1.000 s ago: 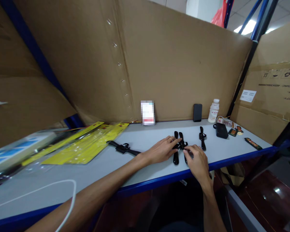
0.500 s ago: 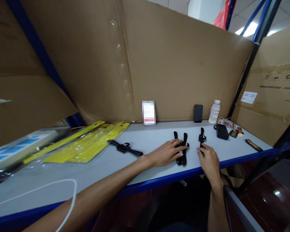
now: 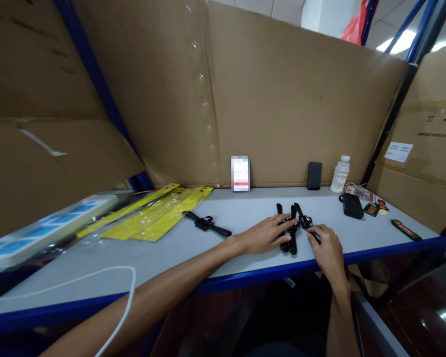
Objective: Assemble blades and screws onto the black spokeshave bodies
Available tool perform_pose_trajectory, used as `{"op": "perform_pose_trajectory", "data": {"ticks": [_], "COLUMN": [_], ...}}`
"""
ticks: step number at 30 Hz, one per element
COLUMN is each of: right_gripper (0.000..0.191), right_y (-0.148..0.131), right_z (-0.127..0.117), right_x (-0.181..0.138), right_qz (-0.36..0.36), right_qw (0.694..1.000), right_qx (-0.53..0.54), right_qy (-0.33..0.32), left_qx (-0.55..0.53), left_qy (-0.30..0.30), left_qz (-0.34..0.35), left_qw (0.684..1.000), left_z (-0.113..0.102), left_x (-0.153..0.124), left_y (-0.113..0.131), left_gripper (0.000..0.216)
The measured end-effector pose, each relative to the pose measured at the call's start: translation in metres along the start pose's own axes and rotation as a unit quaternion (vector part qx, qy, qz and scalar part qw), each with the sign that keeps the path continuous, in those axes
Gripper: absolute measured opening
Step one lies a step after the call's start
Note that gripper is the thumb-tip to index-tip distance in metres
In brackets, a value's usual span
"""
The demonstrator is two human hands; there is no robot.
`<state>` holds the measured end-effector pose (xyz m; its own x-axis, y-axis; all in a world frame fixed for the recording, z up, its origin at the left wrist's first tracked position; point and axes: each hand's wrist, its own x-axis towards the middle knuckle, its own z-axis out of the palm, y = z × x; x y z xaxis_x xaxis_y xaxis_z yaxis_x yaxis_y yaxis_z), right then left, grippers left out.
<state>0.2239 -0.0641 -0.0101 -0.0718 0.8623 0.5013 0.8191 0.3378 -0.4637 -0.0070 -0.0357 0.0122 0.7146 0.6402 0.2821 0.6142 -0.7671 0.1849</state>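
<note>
My left hand (image 3: 269, 234) lies with its fingers stretched out across two black spokeshaves (image 3: 293, 243) set side by side, lengthwise to me. The hand covers part of their middles. Close by on the right, my right hand (image 3: 327, 245) is closed on the near handle of another black spokeshave (image 3: 304, 218). That one slants, its far end near the top of the pair. A further spokeshave (image 3: 207, 224) lies alone left of my left hand, beside the yellow packaging.
Yellow cards with clear plastic (image 3: 159, 218) and a power strip (image 3: 55, 230) lie at the left. A lit phone (image 3: 241, 173), a dark phone (image 3: 314, 176) and a bottle (image 3: 340, 174) stand along the cardboard wall (image 3: 267, 99). A black case (image 3: 352, 205) is at the right.
The spokeshave in my right hand has turned from nearly straight to slanted, its far end now close to the pair. My left hand stays on the pair. The whole view has shifted slightly.
</note>
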Motion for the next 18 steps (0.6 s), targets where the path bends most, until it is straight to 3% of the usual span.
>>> {"op": "perform_pose_trajectory", "data": {"ticks": [6, 13, 18], "right_gripper": [0.026, 0.029, 0.036], "right_y": [-0.013, -0.022, -0.023], "right_z": [0.001, 0.005, 0.011], "right_x": [-0.002, -0.005, -0.007], "right_qz": [-0.018, -0.037, -0.045], "right_qw": [0.999, 0.998, 0.998], "right_qx": [0.014, -0.017, -0.032], "right_qy": [-0.024, -0.048, -0.015], "left_qx": [-0.029, 0.024, -0.004], "left_qy": [0.000, -0.010, 0.008], "left_qz": [-0.006, -0.005, 0.001], "left_qw": [1.000, 1.000, 1.000], "left_z": [-0.004, -0.002, 0.001], "left_x": [-0.001, 0.000, 0.000], "left_y": [-0.003, -0.005, -0.005], "left_gripper": [0.054, 0.045, 0.052]}}
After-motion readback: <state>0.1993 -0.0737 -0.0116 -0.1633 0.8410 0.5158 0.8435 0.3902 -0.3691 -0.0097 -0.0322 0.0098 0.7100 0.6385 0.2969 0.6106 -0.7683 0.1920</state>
